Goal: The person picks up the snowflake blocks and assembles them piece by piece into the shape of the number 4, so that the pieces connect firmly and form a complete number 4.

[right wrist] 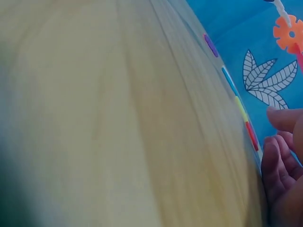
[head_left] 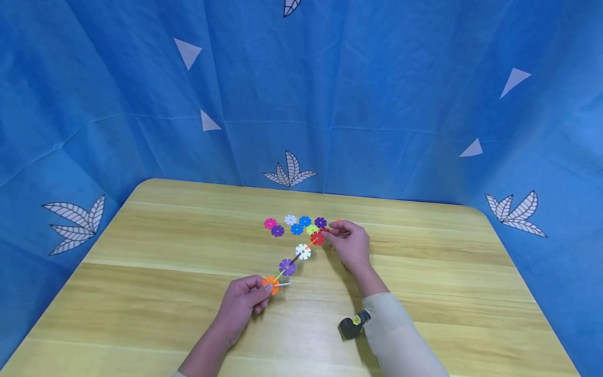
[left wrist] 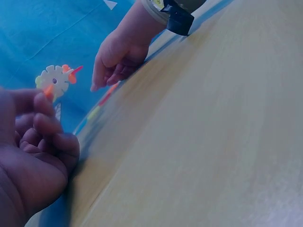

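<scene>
So the left hand (head_left: 241,302)'s grip is pinching the orange disc (head_left: 270,281) on the chain (head_left: 290,270), up over the worktop (head_left: 179,246); right hand (head_left: 350,245)'s grip looks relaxed, holding nothing, near the loose discs (head_left: 297,229).

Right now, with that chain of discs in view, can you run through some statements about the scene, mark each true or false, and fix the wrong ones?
1. The left hand grips the orange disc at the near end of the chain. True.
2. In the chain, the white disc comes between the purple disc and the red disc. True.
3. The right hand is at the orange end. False: in the head view it appears beside the red disc.
4. The right sleeve is black. False: it is pale.
5. The curtain behind the table is blue. True.
</scene>
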The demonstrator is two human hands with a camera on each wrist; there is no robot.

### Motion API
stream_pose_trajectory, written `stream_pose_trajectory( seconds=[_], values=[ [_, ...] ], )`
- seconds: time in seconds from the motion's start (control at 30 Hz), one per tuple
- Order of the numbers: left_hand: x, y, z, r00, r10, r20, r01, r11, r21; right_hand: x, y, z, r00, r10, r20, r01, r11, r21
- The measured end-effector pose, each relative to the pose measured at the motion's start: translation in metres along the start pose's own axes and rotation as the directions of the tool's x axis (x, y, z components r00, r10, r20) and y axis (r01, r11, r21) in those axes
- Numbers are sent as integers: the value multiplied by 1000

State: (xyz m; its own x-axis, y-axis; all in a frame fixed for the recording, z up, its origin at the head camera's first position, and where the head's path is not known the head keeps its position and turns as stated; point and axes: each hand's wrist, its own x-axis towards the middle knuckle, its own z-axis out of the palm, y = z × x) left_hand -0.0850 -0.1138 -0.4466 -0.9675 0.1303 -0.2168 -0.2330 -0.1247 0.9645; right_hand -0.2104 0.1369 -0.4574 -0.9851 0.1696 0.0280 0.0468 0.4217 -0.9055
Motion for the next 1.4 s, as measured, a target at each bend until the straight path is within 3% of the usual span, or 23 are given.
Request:
stream_pose_trajectory(
  seconds=[0.37, 0.63, 0.93, 1.4],
  values=[
    [-3, 4, 0, 998, 0, 62, 0, 1000, 13, 3, 0, 1, 1000, -3, 30, 8, 989, -145],
    [-4, 6, -4, 998, -4, 61, 2, 999, 32, 5, 1, 3, 999, 8, 39, 2, 968, -253],
    [-5, 7, -9, 998, 3, 60, -6, 999, 40, 4, -4, 3, 996, 79, 39, -67, 964, -257],
    [-3, 5, -9, 997, -2, 75, 0, 1000, 20, 5, -5, 0, 990, 103, 97, -79, 971, -224]
  ],
)
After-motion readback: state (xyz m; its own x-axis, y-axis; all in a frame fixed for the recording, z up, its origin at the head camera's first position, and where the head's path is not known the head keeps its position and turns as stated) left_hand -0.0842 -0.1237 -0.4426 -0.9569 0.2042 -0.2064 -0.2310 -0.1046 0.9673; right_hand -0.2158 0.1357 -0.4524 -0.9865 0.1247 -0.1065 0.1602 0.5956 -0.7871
